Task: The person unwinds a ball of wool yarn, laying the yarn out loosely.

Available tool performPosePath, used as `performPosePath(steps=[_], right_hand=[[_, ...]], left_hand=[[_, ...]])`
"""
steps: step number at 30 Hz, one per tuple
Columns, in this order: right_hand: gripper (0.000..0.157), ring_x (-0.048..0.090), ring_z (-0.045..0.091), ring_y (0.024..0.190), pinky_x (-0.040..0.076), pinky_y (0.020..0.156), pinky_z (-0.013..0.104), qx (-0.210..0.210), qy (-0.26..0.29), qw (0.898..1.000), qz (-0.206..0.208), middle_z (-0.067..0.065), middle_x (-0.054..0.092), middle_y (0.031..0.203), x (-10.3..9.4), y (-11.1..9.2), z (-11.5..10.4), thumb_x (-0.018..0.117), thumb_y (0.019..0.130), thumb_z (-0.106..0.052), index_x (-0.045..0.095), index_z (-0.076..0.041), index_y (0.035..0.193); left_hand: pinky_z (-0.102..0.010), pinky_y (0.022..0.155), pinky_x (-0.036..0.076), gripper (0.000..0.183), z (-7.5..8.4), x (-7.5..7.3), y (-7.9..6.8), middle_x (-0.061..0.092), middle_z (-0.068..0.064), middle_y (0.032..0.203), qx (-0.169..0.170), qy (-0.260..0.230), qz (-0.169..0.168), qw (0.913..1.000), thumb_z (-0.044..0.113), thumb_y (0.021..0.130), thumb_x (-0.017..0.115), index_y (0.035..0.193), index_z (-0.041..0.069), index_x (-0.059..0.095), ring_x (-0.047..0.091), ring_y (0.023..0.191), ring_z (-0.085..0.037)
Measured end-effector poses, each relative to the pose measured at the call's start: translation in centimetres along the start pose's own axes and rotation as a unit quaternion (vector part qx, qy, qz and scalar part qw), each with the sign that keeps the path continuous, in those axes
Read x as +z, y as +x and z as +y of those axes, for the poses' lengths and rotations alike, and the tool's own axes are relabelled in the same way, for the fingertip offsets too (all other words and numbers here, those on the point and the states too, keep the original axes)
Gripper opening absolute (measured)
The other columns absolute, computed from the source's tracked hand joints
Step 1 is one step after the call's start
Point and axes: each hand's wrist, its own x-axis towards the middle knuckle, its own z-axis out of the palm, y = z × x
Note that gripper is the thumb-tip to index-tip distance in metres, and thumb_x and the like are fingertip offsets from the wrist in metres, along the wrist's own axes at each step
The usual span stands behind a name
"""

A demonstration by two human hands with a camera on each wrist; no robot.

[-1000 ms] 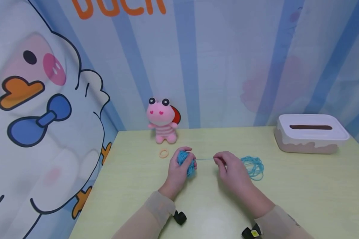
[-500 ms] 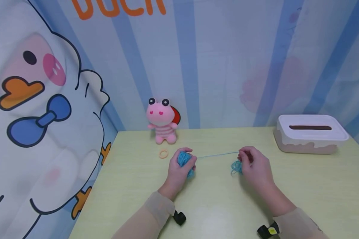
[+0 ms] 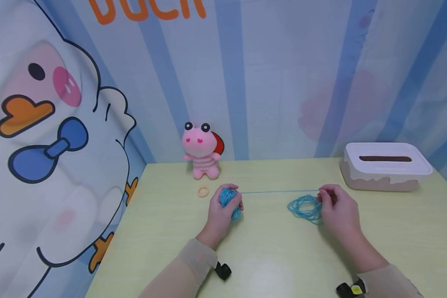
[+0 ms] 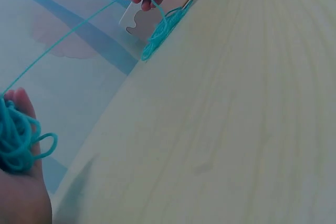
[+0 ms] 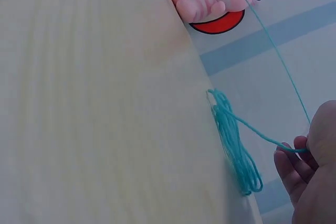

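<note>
My left hand (image 3: 220, 211) holds a wound bundle of blue yarn (image 3: 228, 198), thumb across its front. In the left wrist view, a loop of the bundle (image 4: 18, 137) sticks out beside the fingers. From it a single strand (image 3: 279, 191) runs taut and nearly level to my right hand (image 3: 340, 209), which pinches it between thumb and fingertips. Just left of the right hand, a loose pile of the same yarn (image 3: 305, 208) lies on the table. In the right wrist view, the yarn drops from the pinching fingers (image 5: 294, 174) to that pile (image 5: 233, 145).
A pink plush toy (image 3: 201, 151) stands at the table's back edge, with a small orange ring (image 3: 203, 191) in front of it. At the back right is a tissue box (image 3: 387, 167) with a white lid. A printed curtain (image 3: 275, 82) hangs behind the pale table (image 3: 268, 256).
My right hand has moved to the right, drawing out a longer strand between the hands. The left hand with the bundle has stayed nearly in place.
</note>
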Motion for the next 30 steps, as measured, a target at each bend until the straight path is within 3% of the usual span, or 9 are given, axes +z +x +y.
performPosePath(steps=[8, 16, 25, 27, 30], right_hand=[[0.02, 0.054, -0.014, 0.081, 0.044, 0.072, 0.003, 0.027, -0.019, 0.999, -0.002, 0.019, 0.079, 0.104, -1.3, 0.2, 1.4, 0.059, 0.112, -0.013, 0.07, 0.001, 0.121], [0.024, 0.065, 0.024, 0.09, 0.042, 0.069, 0.013, 0.033, -0.074, 0.997, -0.005, 0.02, 0.079, 0.104, -2.2, 0.3, 2.4, 0.061, 0.111, -0.016, 0.073, 0.002, 0.12], [0.027, 0.071, 0.031, 0.089, 0.051, 0.073, 0.034, 0.007, -0.114, 0.99, -0.079, 0.023, 0.079, 0.105, -1.9, 0.0, 2.6, 0.071, 0.107, -0.019, 0.08, 0.002, 0.12], [0.027, 0.072, 0.032, 0.092, 0.052, 0.074, 0.035, 0.004, -0.11, 0.991, -0.079, 0.023, 0.078, 0.11, -1.7, -0.1, 2.3, 0.073, 0.105, -0.019, 0.08, 0.002, 0.121], [0.024, 0.071, 0.034, 0.093, 0.05, 0.076, 0.034, -0.023, -0.09, 0.995, -0.038, 0.023, 0.076, 0.112, -1.2, -0.3, 1.6, 0.074, 0.103, -0.015, 0.079, 0.001, 0.119]], left_hand=[[-0.028, 0.084, 0.067, 0.037, -0.2, 0.1, 0.3, 0.073, -0.003, 0.094, 0.003, 0.002, 0.041, 0.9992, 0.016, 0.112, 0.061, 0.14, -0.008, 0.055, 0.075, 0.084, -0.017], [-0.027, 0.082, 0.066, 0.035, -0.1, 0.1, 0.3, 0.073, -0.004, 0.093, 0.023, 0.017, 0.092, 0.9953, 0.019, 0.113, 0.062, 0.136, -0.006, 0.059, 0.074, 0.085, -0.016], [-0.029, 0.084, 0.067, 0.026, -0.1, 0.1, 0.3, 0.072, -0.003, 0.095, 0.007, 0.004, 0.078, 0.9969, 0.022, 0.113, 0.063, 0.133, 0.006, 0.063, 0.075, 0.084, -0.019], [-0.029, 0.084, 0.067, 0.028, -0.2, 0.1, 0.3, 0.071, -0.004, 0.095, 0.007, 0.002, 0.073, 0.9973, 0.023, 0.113, 0.063, 0.134, 0.004, 0.062, 0.075, 0.084, -0.019], [-0.029, 0.084, 0.068, 0.031, -0.2, 0.2, 0.3, 0.072, -0.004, 0.096, 0.01, 0.001, 0.068, 0.9977, 0.023, 0.113, 0.063, 0.136, 0.001, 0.06, 0.075, 0.084, -0.019]])
